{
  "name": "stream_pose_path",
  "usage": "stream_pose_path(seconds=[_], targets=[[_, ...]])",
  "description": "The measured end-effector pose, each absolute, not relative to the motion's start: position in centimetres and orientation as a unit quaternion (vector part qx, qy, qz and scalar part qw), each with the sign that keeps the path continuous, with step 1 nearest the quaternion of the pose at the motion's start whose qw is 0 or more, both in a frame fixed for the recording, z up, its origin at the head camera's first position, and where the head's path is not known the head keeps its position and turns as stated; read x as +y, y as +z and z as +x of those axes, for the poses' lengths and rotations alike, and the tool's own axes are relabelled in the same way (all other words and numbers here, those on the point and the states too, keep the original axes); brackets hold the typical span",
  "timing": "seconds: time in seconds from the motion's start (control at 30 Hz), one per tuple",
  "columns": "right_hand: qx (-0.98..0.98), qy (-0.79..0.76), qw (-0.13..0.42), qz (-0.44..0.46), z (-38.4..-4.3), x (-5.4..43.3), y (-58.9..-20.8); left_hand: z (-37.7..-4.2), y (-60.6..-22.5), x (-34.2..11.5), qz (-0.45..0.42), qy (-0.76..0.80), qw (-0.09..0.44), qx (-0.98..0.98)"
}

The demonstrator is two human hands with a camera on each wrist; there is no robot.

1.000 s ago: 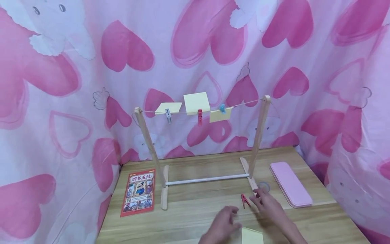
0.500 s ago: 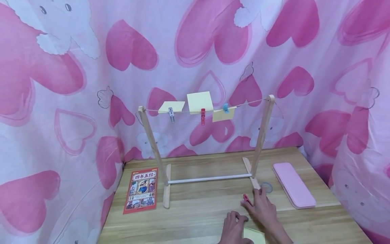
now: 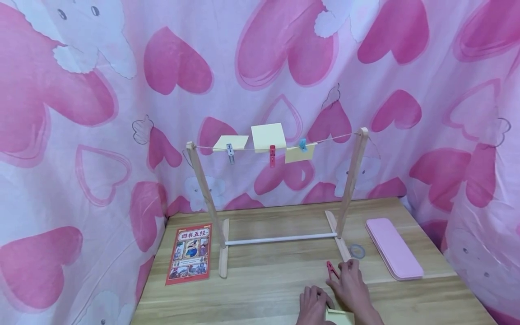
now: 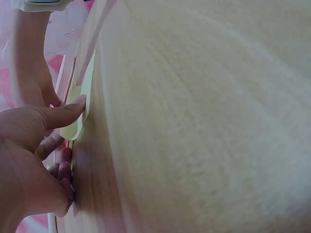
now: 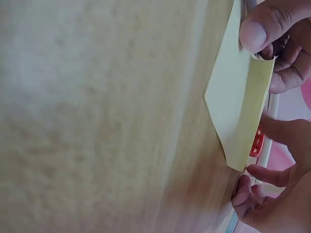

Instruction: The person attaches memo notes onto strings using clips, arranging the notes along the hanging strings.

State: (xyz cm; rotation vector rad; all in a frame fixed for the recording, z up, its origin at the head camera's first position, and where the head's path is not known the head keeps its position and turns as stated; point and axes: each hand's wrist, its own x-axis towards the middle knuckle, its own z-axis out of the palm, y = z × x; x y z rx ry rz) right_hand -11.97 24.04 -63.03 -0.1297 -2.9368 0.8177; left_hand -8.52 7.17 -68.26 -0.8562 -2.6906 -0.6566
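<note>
At the near edge in the head view, my left hand (image 3: 313,306) pinches a pale yellow sticky note (image 3: 340,316), thumb on top. One edge of the note (image 5: 231,104) stands folded up in the right wrist view. My right hand (image 3: 352,289) is just beyond it, fingers low over the table and near the note's far corner, holding nothing visible. A red clothespin (image 3: 331,270) lies on the table by my right thumb. In the right wrist view the clothespin (image 5: 257,143) shows behind the note, between right thumb and fingers.
Behind my hands stands a wooden frame (image 3: 350,185) with a string, where blue-grey (image 3: 230,153), red (image 3: 272,155) and blue (image 3: 302,144) clothespins hold yellow notes. A clear tape roll (image 3: 357,251) and pink case (image 3: 394,249) are right; a red booklet (image 3: 188,254) lies left.
My left hand has come right onto the sticky note and taken hold of it. The right hand has drawn back slightly from the tape roll, toward the note.
</note>
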Motion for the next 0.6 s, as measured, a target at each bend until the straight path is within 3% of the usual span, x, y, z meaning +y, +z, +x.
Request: stream_pose_path(seconds=[0.17, 0.3, 0.43, 0.6], targets=[[-0.958, 0.264, 0.106, -0.022, -11.3, 24.1, -63.4, -8.2, -67.6, 7.6, -0.270, -0.290, 0.051, -0.917], [-0.959, 0.262, 0.103, -0.034, -11.0, 24.1, -63.7, -8.0, -67.6, 8.0, -0.253, -0.324, 0.017, -0.911], [-0.958, 0.258, 0.122, -0.038, -10.9, 24.1, -64.3, -8.0, -67.8, 7.9, -0.259, -0.344, 0.018, -0.902], [-0.948, 0.249, 0.199, -0.018, -11.0, 24.2, -65.3, -7.8, -68.0, 7.5, -0.289, -0.357, 0.055, -0.886]])
